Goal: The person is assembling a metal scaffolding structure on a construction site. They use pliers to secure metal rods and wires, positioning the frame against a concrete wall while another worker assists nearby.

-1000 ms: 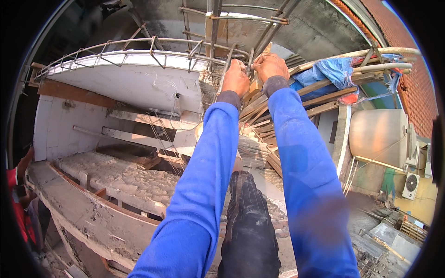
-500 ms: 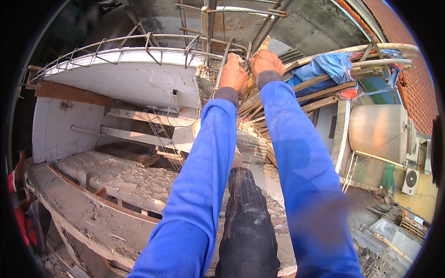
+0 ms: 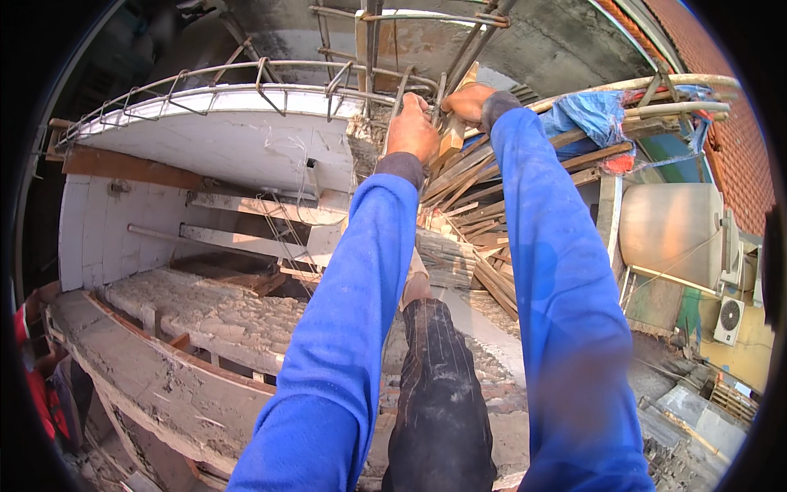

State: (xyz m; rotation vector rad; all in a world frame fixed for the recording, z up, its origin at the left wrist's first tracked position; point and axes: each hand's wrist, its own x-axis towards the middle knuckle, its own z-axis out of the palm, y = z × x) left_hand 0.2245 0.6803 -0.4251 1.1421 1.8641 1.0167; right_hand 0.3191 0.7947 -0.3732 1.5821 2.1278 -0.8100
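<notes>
Both my arms, in blue sleeves with dark cuffs, stretch forward to the end of a steel rebar cage [image 3: 283, 64]. My left hand [image 3: 414, 131] is closed, wrapped at an upright steel bar [image 3: 401, 92]. To its right, my right hand [image 3: 469, 104] is turned sideways. Its fingers are curled in at another upright bar [image 3: 441, 88]. What the right fingers hold, if anything, is hidden. Just below the right hand a light wooden board [image 3: 451, 141] stands upright.
A pile of loose timber [image 3: 484, 193] and a blue tarp [image 3: 586, 115] lie at the right. Rough concrete beams [image 3: 188, 353] run along the left, with gaps between them. My leg [image 3: 438, 385] in dark trousers is below. A large tank [image 3: 668, 223] stands far right.
My right hand has rotated and its wrist has swung out to the right, uncovering more of the wooden board. My left hand stays at the bar.
</notes>
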